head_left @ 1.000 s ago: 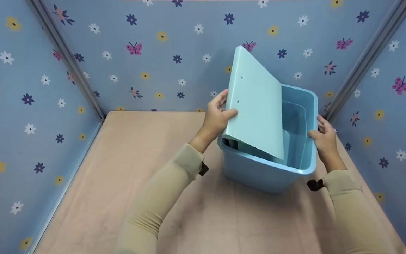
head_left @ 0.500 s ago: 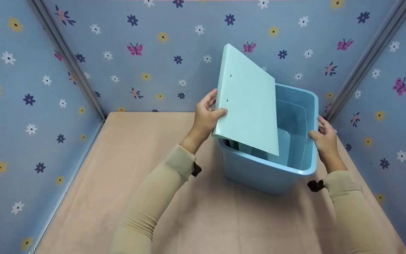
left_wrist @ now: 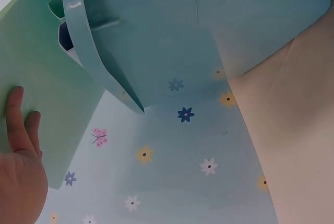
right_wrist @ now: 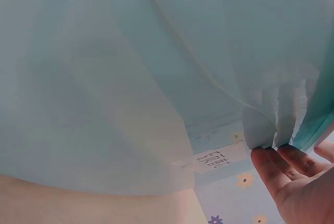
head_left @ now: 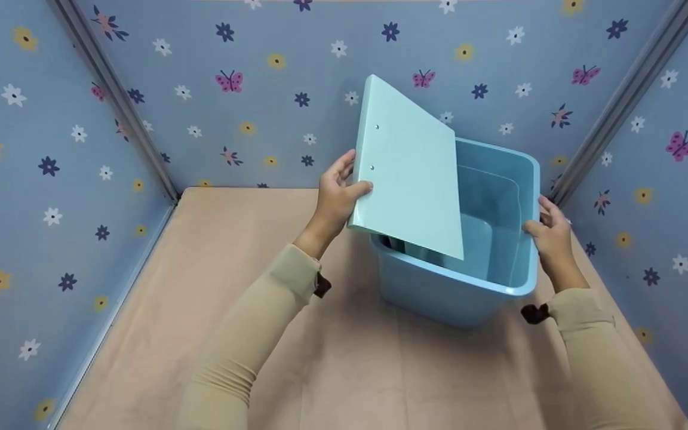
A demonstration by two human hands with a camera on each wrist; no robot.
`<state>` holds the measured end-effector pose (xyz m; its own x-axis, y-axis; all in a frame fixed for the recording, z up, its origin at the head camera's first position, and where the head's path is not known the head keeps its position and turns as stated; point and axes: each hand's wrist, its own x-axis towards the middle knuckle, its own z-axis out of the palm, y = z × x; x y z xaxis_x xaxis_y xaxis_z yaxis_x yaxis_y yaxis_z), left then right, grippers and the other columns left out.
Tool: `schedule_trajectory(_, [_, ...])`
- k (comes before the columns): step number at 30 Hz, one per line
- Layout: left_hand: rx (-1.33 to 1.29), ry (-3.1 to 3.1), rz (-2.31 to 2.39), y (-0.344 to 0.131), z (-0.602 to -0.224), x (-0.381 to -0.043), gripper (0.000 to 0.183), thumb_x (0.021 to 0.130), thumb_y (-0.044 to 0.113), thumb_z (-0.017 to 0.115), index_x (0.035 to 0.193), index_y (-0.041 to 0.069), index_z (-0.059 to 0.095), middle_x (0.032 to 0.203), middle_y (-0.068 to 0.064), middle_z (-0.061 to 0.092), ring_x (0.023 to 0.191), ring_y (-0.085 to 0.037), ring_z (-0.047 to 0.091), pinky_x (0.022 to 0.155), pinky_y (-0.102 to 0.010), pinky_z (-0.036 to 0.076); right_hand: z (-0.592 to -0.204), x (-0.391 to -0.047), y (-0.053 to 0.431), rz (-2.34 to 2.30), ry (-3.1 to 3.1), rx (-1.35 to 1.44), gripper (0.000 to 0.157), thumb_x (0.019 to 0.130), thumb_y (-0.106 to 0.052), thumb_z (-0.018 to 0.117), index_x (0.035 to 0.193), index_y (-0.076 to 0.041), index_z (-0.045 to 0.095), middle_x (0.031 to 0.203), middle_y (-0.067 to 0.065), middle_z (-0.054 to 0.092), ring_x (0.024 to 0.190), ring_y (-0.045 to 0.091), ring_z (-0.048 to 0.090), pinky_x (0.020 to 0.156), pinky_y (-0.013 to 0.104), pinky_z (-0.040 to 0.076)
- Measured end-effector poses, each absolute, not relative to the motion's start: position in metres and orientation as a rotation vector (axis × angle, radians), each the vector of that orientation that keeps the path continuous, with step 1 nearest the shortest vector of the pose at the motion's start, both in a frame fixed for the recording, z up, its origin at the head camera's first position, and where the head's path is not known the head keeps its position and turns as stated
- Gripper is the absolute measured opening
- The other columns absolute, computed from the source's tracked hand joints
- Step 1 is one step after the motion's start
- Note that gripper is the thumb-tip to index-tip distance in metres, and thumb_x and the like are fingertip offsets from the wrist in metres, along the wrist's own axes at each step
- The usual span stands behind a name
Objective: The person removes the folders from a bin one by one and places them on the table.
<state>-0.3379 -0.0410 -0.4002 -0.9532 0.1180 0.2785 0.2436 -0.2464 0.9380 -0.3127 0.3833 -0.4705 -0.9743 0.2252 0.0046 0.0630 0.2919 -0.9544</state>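
Observation:
My left hand [head_left: 335, 197] pinches the spine edge of a mint-green binder [head_left: 409, 173], thumb on the cover with its two small rivets. The binder stands tilted above the left part of a light-blue plastic bin [head_left: 427, 292]. In the left wrist view, the fingers of the left hand [left_wrist: 23, 177] lie along the binder's [left_wrist: 57, 93] other face. My right hand [head_left: 550, 239] grips the bin's right rim, thumb inside and fingers outside. Under the binder, dark and green item ends [head_left: 396, 243] show inside the bin; most of them is hidden.
The bin stands on a beige-covered table [head_left: 248, 269], close to the back wall. Blue flowered panels [head_left: 296, 77] enclose the back and both sides, with grey metal posts [head_left: 117, 101] at the corners. A label with writing [right_wrist: 211, 160] shows near the right fingers in the right wrist view.
My left hand has moved left with the binder, which has also risen slightly at its lower corner, uncovering more of the bin's inside. The right hand and the bin have stayed in place.

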Motion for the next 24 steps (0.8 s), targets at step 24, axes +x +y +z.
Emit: schedule_trajectory(24, [-0.384, -1.825, -2.386, -0.074, -0.400, -0.340, 0.081, 0.092, -0.008, 0.065, 0.166, -0.008, 0.031, 0.162, -0.027, 0.049, 0.149, -0.038, 0.053, 0.120, -0.051, 0.048, -0.469, -0.312, 0.382, 1.780, -2.391, -0.265, 0.086, 0.098, -0.008, 0.049, 0.176, -0.016, 0.016, 0.173, 0.028, 0.034, 0.153, 0.047, 0.044, 0.122, 0.064, 0.043])
